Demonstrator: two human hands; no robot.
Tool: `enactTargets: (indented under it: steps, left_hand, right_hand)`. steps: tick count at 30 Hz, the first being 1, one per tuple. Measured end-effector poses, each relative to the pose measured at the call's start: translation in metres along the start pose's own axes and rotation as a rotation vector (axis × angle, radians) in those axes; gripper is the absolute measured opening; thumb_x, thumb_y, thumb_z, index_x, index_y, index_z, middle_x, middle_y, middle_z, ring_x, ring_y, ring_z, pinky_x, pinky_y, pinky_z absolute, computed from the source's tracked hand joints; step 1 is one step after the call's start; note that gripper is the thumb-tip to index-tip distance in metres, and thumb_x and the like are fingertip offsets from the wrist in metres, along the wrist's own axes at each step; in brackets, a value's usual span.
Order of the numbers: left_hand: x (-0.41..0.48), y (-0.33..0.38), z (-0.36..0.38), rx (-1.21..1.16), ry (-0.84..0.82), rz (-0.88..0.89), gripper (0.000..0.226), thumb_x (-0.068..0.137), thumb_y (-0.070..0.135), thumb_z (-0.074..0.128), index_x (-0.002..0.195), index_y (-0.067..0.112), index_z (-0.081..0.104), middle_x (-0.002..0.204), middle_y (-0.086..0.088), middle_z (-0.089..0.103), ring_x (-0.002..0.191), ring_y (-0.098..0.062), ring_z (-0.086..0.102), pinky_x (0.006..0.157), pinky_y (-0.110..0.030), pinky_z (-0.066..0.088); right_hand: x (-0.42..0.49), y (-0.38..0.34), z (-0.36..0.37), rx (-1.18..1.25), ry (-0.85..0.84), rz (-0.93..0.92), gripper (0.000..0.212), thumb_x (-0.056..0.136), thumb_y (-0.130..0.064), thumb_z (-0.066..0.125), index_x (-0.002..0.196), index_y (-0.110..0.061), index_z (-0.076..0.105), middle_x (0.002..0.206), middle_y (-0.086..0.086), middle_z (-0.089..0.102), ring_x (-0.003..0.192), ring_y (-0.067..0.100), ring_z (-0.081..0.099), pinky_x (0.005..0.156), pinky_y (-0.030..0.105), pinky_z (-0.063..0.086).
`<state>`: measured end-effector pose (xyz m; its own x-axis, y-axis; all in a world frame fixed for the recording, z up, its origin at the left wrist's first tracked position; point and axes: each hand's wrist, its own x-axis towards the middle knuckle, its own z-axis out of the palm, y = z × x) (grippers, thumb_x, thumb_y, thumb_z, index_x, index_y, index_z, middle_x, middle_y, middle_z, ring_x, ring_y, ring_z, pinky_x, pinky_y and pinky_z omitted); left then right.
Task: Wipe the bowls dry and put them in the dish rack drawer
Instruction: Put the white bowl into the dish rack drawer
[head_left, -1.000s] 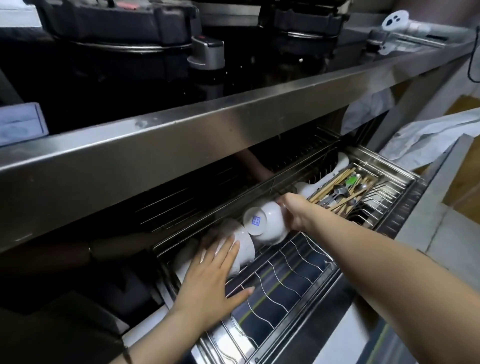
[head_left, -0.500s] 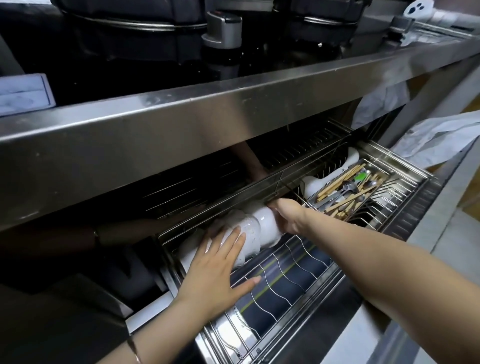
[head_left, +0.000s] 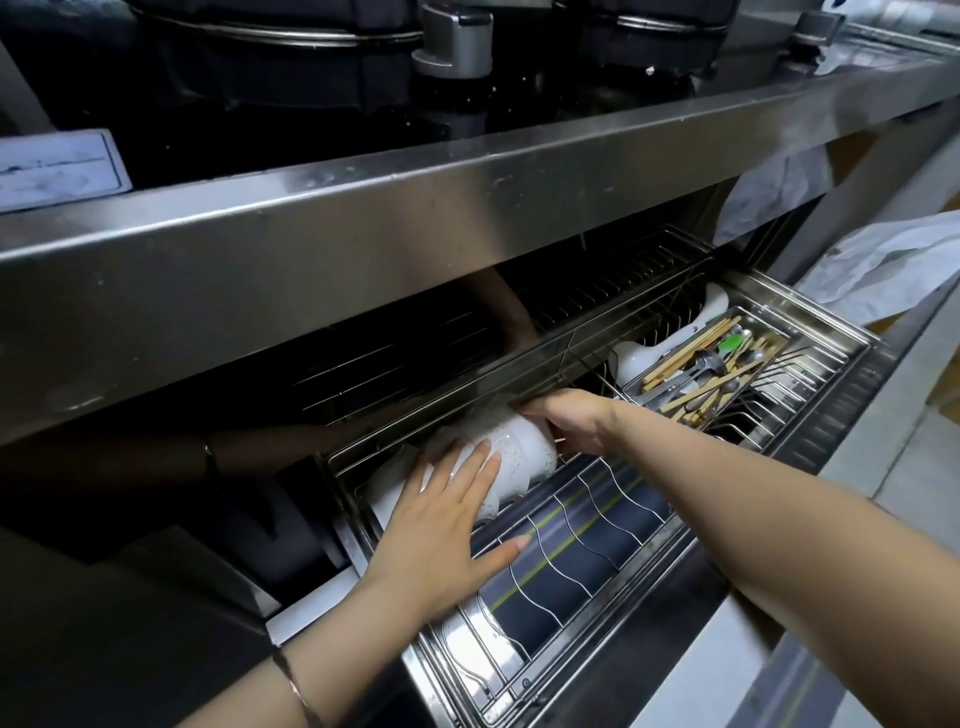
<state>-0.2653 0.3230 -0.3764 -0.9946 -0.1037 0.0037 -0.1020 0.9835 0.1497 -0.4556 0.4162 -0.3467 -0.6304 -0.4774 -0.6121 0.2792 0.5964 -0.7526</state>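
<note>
Scuffed brushed-steel worktop (head_left: 467, 208) front right across the top, with a black hob (head_left: 311, 135) on it, two big dark pots (head_left: 260, 52) and a grey handle (head_left: 452, 41) poking out. White rimmed tray (head_left: 57, 166) far left. Crumpled white plastic sheet (head_left: 893, 260) off to the right, pale floor tiles (head_left: 914, 457) below it. Dim, coolish light.

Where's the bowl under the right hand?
Head view, centre: bowl lies on its side in the dish rack drawer, between left hand and right hand.

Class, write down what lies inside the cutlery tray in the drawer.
Wooden chopsticks, metal spoons and something green lie jumbled in the cutlery tray. Whatever sits beneath the pile is covered.
</note>
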Motion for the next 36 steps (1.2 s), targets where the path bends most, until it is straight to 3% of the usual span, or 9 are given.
enactTargets:
  steps: [4, 8, 12, 14, 17, 20, 22, 27, 36]
  left_hand:
    - [0.000, 0.000, -0.004, -0.016, -0.012, 0.014, 0.099, 0.071, 0.080, -0.017, 0.152, 0.026, 0.003, 0.160, 0.010, -0.003, 0.147, -0.015, 0.002, 0.114, -0.035, -0.012]
    - [-0.001, 0.001, -0.007, 0.005, -0.059, 0.014, 0.093, 0.073, 0.078, -0.008, 0.152, 0.029, -0.002, 0.160, 0.009, -0.009, 0.147, -0.014, -0.005, 0.115, -0.035, -0.011]
    - [-0.001, 0.003, -0.019, -0.022, -0.117, 0.011, 0.104, 0.064, 0.078, -0.021, 0.152, 0.028, 0.006, 0.161, 0.006, -0.002, 0.147, -0.016, 0.000, 0.116, -0.037, -0.005]
    - [-0.003, 0.009, -0.034, -0.069, -0.129, -0.009, 0.096, 0.073, 0.079, -0.010, 0.151, 0.027, 0.011, 0.160, 0.005, 0.004, 0.147, -0.016, 0.003, 0.117, -0.036, -0.002]
    - [-0.011, 0.022, -0.070, -0.154, -0.092, 0.022, 0.062, 0.095, 0.059, 0.026, 0.147, 0.025, 0.026, 0.155, 0.003, 0.025, 0.143, -0.016, 0.018, 0.115, -0.033, 0.012]
    - [-0.023, 0.033, -0.120, -0.271, -0.018, 0.047, 0.041, 0.098, 0.044, 0.038, 0.135, 0.027, 0.045, 0.131, 0.006, 0.052, 0.123, -0.016, 0.047, 0.098, -0.032, 0.037]
    - [-0.038, 0.035, -0.158, -0.328, 0.094, 0.064, 0.030, 0.096, 0.040, 0.043, 0.122, 0.029, 0.055, 0.114, 0.009, 0.060, 0.107, -0.015, 0.056, 0.087, -0.029, 0.042]
    - [-0.091, 0.025, -0.255, -0.460, 0.305, 0.160, 0.021, 0.095, 0.034, 0.048, 0.107, 0.026, 0.064, 0.099, 0.012, 0.066, 0.082, -0.005, 0.053, 0.079, -0.027, 0.045]
    - [-0.228, -0.092, -0.377, -0.295, 0.512, -0.016, 0.020, 0.096, 0.037, 0.047, 0.107, 0.031, 0.063, 0.087, 0.021, 0.058, 0.079, -0.006, 0.057, 0.070, -0.026, 0.047]
  right_hand:
    - [-0.004, -0.002, -0.009, -0.235, 0.008, -0.021, 0.051, 0.080, -0.035, 0.071, 0.115, 0.000, 0.060, 0.114, 0.014, 0.065, 0.102, 0.030, 0.063, 0.091, 0.045, 0.051]
    - [-0.027, -0.011, -0.016, -0.443, 0.037, -0.063, 0.041, 0.088, -0.027, 0.066, 0.121, -0.003, 0.059, 0.114, 0.013, 0.063, 0.092, 0.020, 0.060, 0.077, 0.026, 0.049]
    - [-0.071, -0.011, -0.023, -0.527, 0.148, -0.164, 0.044, 0.089, -0.029, 0.065, 0.127, -0.007, 0.056, 0.129, 0.008, 0.058, 0.114, 0.018, 0.055, 0.101, 0.027, 0.039]
    - [-0.098, -0.011, -0.024, -0.529, 0.181, -0.235, 0.048, 0.090, -0.029, 0.063, 0.132, -0.009, 0.053, 0.134, 0.007, 0.055, 0.121, 0.019, 0.052, 0.106, 0.031, 0.038]
    - [-0.147, -0.016, -0.022, -0.464, 0.304, -0.392, 0.043, 0.091, -0.026, 0.063, 0.131, -0.015, 0.054, 0.127, 0.001, 0.059, 0.117, 0.014, 0.054, 0.099, 0.024, 0.042]
    - [-0.200, -0.030, -0.013, -0.295, 0.444, -0.554, 0.036, 0.091, -0.023, 0.062, 0.126, -0.017, 0.057, 0.114, -0.001, 0.064, 0.104, 0.008, 0.058, 0.082, 0.006, 0.042]
    - [-0.234, -0.045, 0.000, -0.195, 0.493, -0.659, 0.036, 0.091, -0.025, 0.061, 0.126, -0.021, 0.058, 0.121, -0.002, 0.061, 0.110, 0.007, 0.056, 0.084, 0.006, 0.042]
    - [-0.302, -0.092, 0.051, -0.125, 0.448, -0.912, 0.044, 0.088, -0.033, 0.060, 0.131, -0.030, 0.051, 0.140, -0.010, 0.048, 0.128, 0.003, 0.045, 0.110, 0.030, 0.036]
    - [-0.358, -0.188, 0.190, -0.297, 0.236, -1.111, 0.063, 0.078, -0.056, 0.056, 0.136, -0.033, 0.045, 0.143, -0.022, 0.040, 0.131, -0.008, 0.034, 0.111, 0.027, 0.031]
